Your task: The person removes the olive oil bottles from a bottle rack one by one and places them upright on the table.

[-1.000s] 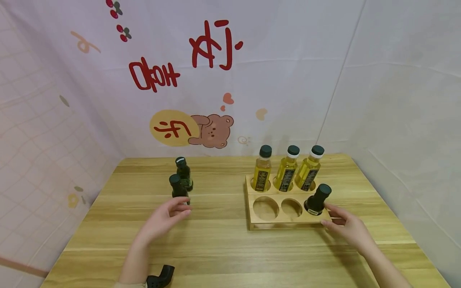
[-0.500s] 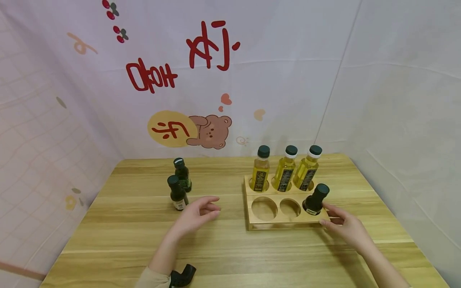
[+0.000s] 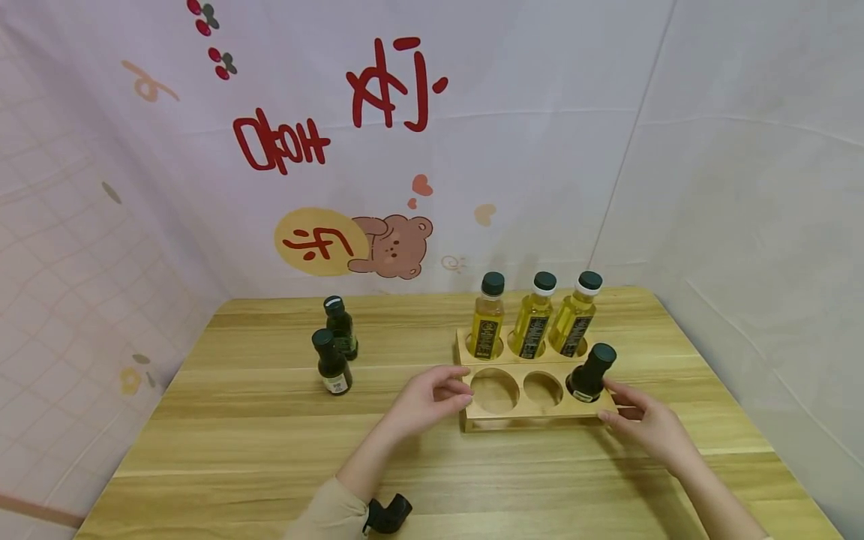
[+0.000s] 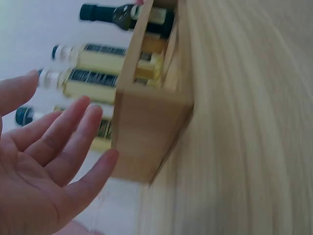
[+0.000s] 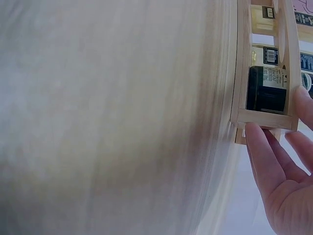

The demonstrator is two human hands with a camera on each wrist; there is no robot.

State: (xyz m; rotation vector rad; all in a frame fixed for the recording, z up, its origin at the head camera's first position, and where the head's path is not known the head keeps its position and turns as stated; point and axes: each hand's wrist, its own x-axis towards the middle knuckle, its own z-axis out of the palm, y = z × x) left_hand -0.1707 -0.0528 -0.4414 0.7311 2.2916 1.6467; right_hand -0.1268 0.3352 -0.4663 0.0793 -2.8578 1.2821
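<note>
A two-tier wooden bottle rack [image 3: 502,421] stands on the table. Bottles of yellow oil [image 3: 487,328] fill its back row, three in all. One dark bottle [image 3: 591,375] sits in the right hole of the front row; the other two front holes hold nothing. My right hand [image 3: 651,426] grips the rack's right end, thumb at the front corner, fingers against the end panel [image 5: 266,119]. At the left end my left hand [image 3: 428,405] has its fingers loosely extended beside the end panel [image 4: 146,132]; whether the fingertips touch it I cannot tell.
Two more dark bottles stand at the left of the wooden table [image 3: 256,420], a front one [image 3: 334,367] and a back one [image 3: 342,330]. A printed cloth [image 3: 540,150] hangs behind and along the sides. A black device [image 3: 388,514] is strapped at the left wrist.
My left hand has moved right, from beside the dark bottles across the table to the rack's left end. The right hand has stayed at the right end, and the rack has not visibly shifted.
</note>
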